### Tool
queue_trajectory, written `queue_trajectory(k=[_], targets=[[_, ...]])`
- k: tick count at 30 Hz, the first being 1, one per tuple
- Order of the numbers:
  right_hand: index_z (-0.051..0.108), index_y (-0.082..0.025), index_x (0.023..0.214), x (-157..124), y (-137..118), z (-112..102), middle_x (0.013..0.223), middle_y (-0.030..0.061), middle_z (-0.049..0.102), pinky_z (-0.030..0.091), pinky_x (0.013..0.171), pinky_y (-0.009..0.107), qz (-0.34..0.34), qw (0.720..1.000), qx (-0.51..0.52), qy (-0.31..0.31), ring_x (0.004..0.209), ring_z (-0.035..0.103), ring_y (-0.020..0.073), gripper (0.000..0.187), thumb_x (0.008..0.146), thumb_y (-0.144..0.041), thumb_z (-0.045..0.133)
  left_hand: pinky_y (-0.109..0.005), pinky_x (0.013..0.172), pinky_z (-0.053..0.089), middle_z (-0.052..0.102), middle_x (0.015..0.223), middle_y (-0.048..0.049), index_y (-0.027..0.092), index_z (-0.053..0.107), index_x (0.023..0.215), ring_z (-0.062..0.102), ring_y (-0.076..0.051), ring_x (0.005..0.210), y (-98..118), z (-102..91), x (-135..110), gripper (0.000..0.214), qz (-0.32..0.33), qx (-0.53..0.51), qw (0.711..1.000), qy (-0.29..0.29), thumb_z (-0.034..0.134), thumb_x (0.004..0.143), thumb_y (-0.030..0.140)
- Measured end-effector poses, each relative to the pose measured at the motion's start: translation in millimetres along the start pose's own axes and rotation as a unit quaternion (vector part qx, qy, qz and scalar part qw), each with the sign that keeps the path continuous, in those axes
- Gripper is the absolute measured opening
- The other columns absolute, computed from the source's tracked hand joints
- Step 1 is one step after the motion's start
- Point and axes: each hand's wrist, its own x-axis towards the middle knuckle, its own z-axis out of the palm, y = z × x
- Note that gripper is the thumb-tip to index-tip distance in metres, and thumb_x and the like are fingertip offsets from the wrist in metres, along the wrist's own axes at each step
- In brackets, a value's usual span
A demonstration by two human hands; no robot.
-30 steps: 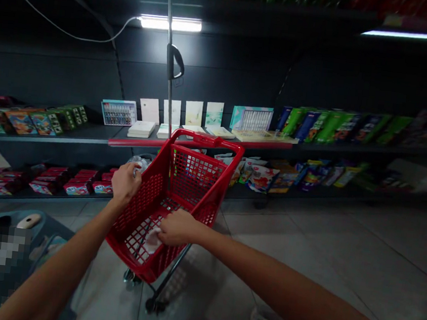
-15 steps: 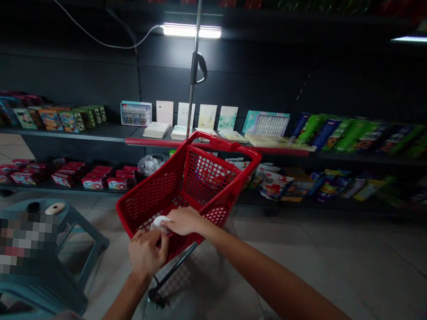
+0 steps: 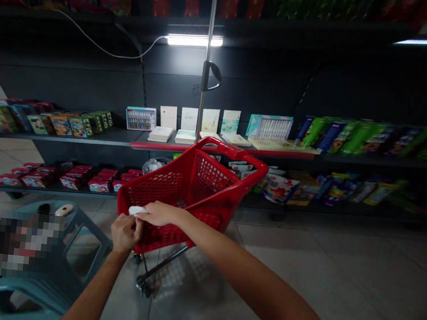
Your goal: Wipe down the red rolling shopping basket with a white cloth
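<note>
A red plastic shopping cart (image 3: pixel 246 196) stands in front of me, its basket tilted and its short near end towards me. My left hand (image 3: pixel 125 233) is closed at the rim of that near end, fingers curled over it. Just beside it, my right hand (image 3: pixel 161 214) pinches a small white wad (image 3: pixel 137 210) that looks like cloth or tissue. The wad lies against the inside of the rim, close to my left knuckles. Part of it is hidden under my fingers.
A blue-grey plastic stool (image 3: pixel 85 248) stands at the left, with a pale oval object (image 3: pixel 64 210) and a blurred-out item on it. Behind the cart runs a dark shelf (image 3: pixel 105 136) with books, boxes and bags. A metal pole (image 3: pixel 210 32) rises behind the cart.
Both hands have moved left along the cart's near end, the white wad with the right hand. The cart's near end appears turned slightly, and the view has shifted a little.
</note>
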Motion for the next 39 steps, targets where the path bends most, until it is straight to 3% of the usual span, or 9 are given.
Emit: queue_trajectory(k=[4, 8, 11, 14, 18, 24, 28, 33, 39], targets=[[0.073, -0.009, 0.113, 0, 0, -3, 0.106, 0.0207, 0.076, 0.053, 0.081, 0.032, 0.011, 0.997, -0.071, 0.009, 0.1, 0.074, 0.0291, 0.071, 0.103, -0.063, 0.028, -0.033, 0.072, 0.044, 0.058, 0.057, -0.0054, 0.023, 0.048, 0.055, 0.054, -0.017, 0.06, -30, 8.2, 11, 0.043, -0.044, 0.025, 0.996, -0.071, 0.037, 0.096, 0.025], [0.068, -0.013, 0.118, -1, 6, -2, 0.109, 0.0188, 0.075, 0.055, 0.082, 0.038, 0.027, 0.987, -0.135, 0.083, 0.101, 0.073, 0.0317, 0.062, 0.105, -0.057, 0.027, -0.034, 0.078, 0.047, 0.062, 0.066, -0.0088, 0.022, 0.054, 0.061, 0.059, -0.019, 0.068, -56, 21.7, 25, 0.045, -0.07, 0.04, 0.991, -0.107, 0.03, 0.099, 0.026], [0.065, -0.016, 0.121, 0, 16, -3, 0.109, 0.0167, 0.075, 0.056, 0.082, 0.04, 0.038, 0.979, -0.174, 0.102, 0.099, 0.074, 0.0307, 0.051, 0.105, -0.05, 0.031, -0.033, 0.079, 0.048, 0.065, 0.077, -0.0122, 0.02, 0.059, 0.069, 0.062, -0.02, 0.078, -67, 33.2, 35, 0.047, -0.106, 0.065, 0.986, -0.11, 0.026, 0.101, 0.028], [0.062, -0.017, 0.12, -6, 29, -7, 0.112, 0.0147, 0.074, 0.056, 0.082, 0.038, 0.054, 0.975, -0.197, 0.087, 0.099, 0.074, 0.0275, 0.035, 0.104, -0.036, 0.038, -0.031, 0.086, 0.049, 0.068, 0.088, -0.0129, 0.019, 0.064, 0.076, 0.064, -0.02, 0.089, -73, 42.9, 45, 0.049, -0.107, 0.062, 0.98, -0.157, 0.023, 0.102, 0.028], [0.061, -0.019, 0.12, -32, 52, -19, 0.114, 0.012, 0.074, 0.056, 0.084, 0.038, 0.081, 0.969, -0.217, 0.087, 0.1, 0.073, 0.0264, 0.028, 0.1, -0.023, 0.042, -0.032, 0.099, 0.046, 0.071, 0.1, -0.0136, 0.016, 0.069, 0.089, 0.063, -0.022, 0.105, -79, 53.8, 64, 0.054, -0.096, 0.049, 0.963, -0.246, 0.02, 0.104, 0.03], [0.062, -0.022, 0.121, -101, 86, -56, 0.118, 0.0138, 0.072, 0.054, 0.085, 0.04, 0.171, 0.954, -0.24, 0.047, 0.104, 0.072, 0.0291, 0.031, 0.098, -0.02, 0.042, -0.032, 0.1, 0.047, 0.072, 0.115, -0.015, 0.013, 0.072, 0.105, 0.065, -0.022, 0.111, -86, 71.3, 94, 0.057, -0.102, 0.029, 0.951, -0.289, 0.019, 0.104, 0.033], [0.062, -0.023, 0.124, -136, 98, -74, 0.119, 0.0149, 0.072, 0.052, 0.087, 0.041, 0.227, 0.945, -0.235, 0.032, 0.106, 0.071, 0.0304, 0.033, 0.097, -0.019, 0.043, -0.039, 0.114, 0.038, 0.071, 0.126, -0.0141, 0.014, 0.07, 0.12, 0.06, -0.024, 0.123, -84, 79.1, 107, 0.053, -0.103, 0.023, 0.945, -0.31, 0.023, 0.103, 0.031], [0.061, -0.024, 0.129, -136, 99, -77, 0.122, 0.0167, 0.071, 0.051, 0.089, 0.045, 0.257, 0.937, -0.232, 0.042, 0.108, 0.07, 0.033, 0.037, 0.097, -0.026, 0.043, -0.053, 0.12, 0.026, 0.058, 0.147, -0.0125, 0.018, 0.062, 0.134, 0.029, -0.031, 0.151, -71, 83.1, 109, 0.05, -0.111, 0.067, 0.953, -0.273, 0.026, 0.102, 0.03], [0.061, -0.027, 0.137, -115, 101, -85, 0.13, 0.0169, 0.069, 0.051, 0.093, 0.052, 0.274, 0.944, -0.181, 0.018, 0.115, 0.068, 0.0373, 0.046, 0.099, -0.04, 0.039, -0.046, 0.121, 0.027, 0.055, 0.143, -0.022, 0.009, 0.054, 0.133, 0.041, -0.03, 0.143, -62, 84.5, 105, 0.053, -0.021, 0.047, 0.957, -0.287, 0.039, 0.1, 0.047]])
